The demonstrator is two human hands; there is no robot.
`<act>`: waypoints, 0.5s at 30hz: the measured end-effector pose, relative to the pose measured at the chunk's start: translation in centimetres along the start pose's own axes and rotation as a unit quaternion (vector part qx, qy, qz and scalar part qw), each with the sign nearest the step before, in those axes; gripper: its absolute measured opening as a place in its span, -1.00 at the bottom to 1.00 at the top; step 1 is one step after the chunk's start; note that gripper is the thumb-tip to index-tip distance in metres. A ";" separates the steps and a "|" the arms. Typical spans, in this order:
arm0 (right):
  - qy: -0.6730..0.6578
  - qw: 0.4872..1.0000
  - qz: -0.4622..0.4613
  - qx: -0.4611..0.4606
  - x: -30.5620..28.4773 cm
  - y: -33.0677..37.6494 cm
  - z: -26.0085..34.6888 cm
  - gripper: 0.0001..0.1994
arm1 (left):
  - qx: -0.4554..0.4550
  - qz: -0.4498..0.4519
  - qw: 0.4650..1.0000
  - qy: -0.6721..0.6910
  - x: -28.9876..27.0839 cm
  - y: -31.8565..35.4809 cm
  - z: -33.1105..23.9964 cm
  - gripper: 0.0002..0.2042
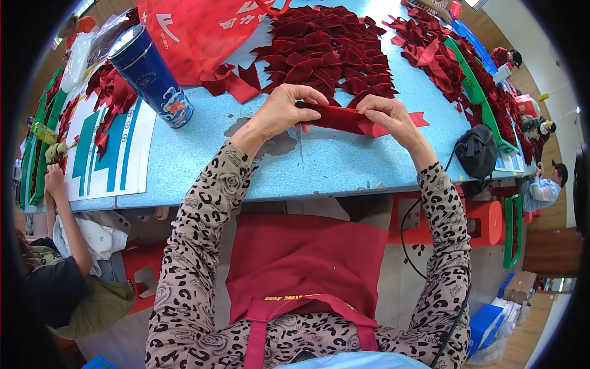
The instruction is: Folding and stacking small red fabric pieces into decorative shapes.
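- Spanning the gap between two bare hands, a red ribbon is held just above the near part of a light-blue table.
- The ribbon's left end is gripped by the left hand, thumb laid across the front; a fingertip is seen below the edge, while the index finger is arched above. How the remaining fingers are placed behind the ribbon cannot be told.
- The ribbon is pinched farther along by the right hand, thumb and index finger closed on it; a short free tail is left pointing out to the right.
- Beyond the hands, dark-red bows are laid close together in rows.
- A looped length of ribbon is placed left of the bows, near a large red bag.
- A dark-blue tumbler is stood beside the bag; left of it, the table is covered by a white sheet with green shapes.
- To the right, a black pouch is set near the table edge, and a green rack is surrounded by more dark-red pieces.
- A dark-red apron is worn over patterned sleeves.
- At the far left, another person's hand is raised at the table edge.
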State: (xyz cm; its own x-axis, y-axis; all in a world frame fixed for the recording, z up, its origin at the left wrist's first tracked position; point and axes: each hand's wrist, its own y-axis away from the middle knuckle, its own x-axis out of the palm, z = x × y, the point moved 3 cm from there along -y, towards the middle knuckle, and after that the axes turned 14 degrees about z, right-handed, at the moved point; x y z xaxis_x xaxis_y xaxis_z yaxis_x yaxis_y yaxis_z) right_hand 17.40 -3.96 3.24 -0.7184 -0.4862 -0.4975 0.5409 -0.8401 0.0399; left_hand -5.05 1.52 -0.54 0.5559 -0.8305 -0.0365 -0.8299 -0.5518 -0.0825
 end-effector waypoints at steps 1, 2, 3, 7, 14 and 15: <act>-0.004 1.000 0.000 -0.002 0.0 0.0 -0.1 -0.85 | 0.006 -0.001 1.000 0.002 0.0 0.0 0.0 -0.80; -0.004 1.000 0.001 -0.002 0.0 0.0 -0.1 -0.85 | 0.011 -0.002 1.000 0.005 0.0 0.1 0.0 -0.80; -0.004 1.000 0.002 -0.006 0.0 0.0 -0.2 -0.85 | 0.017 -0.003 1.000 0.008 0.0 0.1 0.0 -0.80; -0.006 1.000 0.005 -0.015 -0.2 0.1 -0.4 -0.85 | 0.016 0.014 1.000 0.015 0.0 0.0 0.0 -0.80; 0.012 1.000 0.004 -0.006 0.2 -0.1 0.3 -0.86 | 0.022 0.029 0.999 -0.021 0.0 0.0 0.4 -0.82; 0.008 1.000 0.003 -0.011 0.1 -0.1 0.2 -0.86 | 0.031 0.031 0.999 -0.028 0.1 -0.1 0.5 -0.82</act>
State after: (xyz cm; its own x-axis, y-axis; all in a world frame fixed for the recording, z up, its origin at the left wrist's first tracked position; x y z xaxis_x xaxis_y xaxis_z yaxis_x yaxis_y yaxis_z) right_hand 17.19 -3.98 3.34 -0.7086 -0.4870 -0.5106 0.5548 -0.8317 0.0232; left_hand -4.89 1.54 -1.07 0.5066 -0.8565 -0.0990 -0.8593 -0.4922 -0.1388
